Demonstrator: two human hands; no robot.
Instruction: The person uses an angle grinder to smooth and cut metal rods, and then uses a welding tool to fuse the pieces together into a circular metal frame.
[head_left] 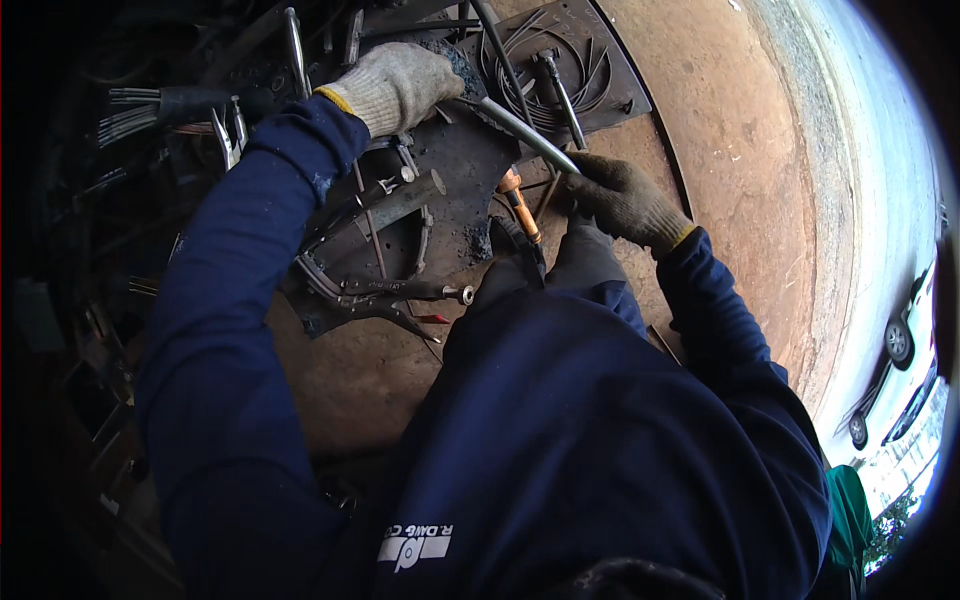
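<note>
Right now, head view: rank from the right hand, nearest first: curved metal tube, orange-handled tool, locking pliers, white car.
From the right hand:
1. curved metal tube, gripped in it, running toward the left hand.
2. orange-handled tool, just to its left.
3. locking pliers, lower left on the dark plate.
4. white car, far right.

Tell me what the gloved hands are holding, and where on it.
A curved metal rod: left hand at its upper end, right hand at its lower end.

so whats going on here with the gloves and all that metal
A person in a dark blue work top leans over a cluttered metal workbench. Both gloved hands grip a bent metal tube: the left hand at its upper end, the right hand at its lower end. Locking pliers and an orange-handled tool lie below.
</note>
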